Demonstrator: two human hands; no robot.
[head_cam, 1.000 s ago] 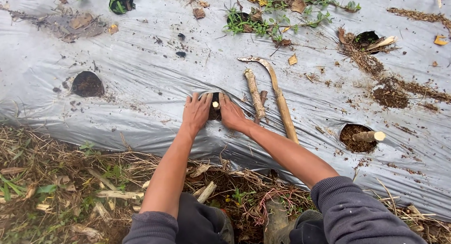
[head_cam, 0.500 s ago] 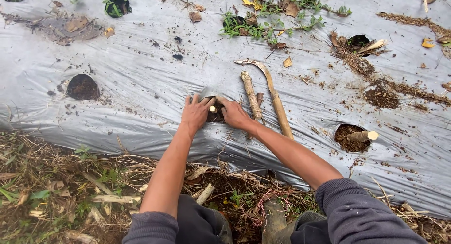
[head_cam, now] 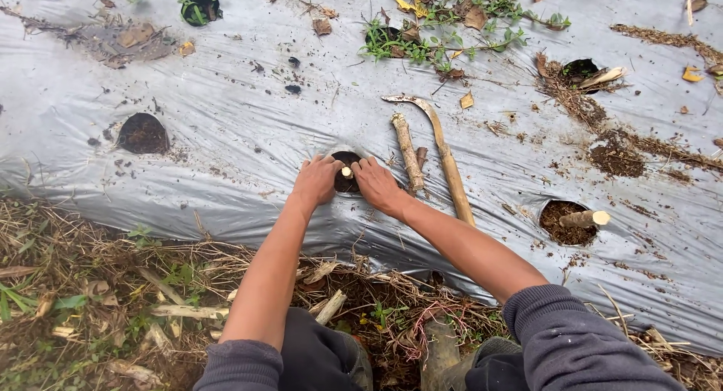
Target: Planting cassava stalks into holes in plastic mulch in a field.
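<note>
At centre of the plastic sheet (head_cam: 226, 158): hole (head_cam: 346, 182) holding an upright cutting (head_cam: 346, 172). Left hand (head_cam: 316, 180) and right hand (head_cam: 378, 184) flank it, fingers together, flat on the soil. Sickle (head_cam: 440, 154) and stick (head_cam: 407, 152) just right.

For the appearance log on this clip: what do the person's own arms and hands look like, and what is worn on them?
Both hands are bare, with no gloves, rings or watch visible: left hand, right hand. The forearms are bare too. Dark grey, soft-knit long sleeves are pushed up: the right sleeve bunches near the elbow, the left sleeve shows at the frame's bottom edge. No markings visible.
</note>
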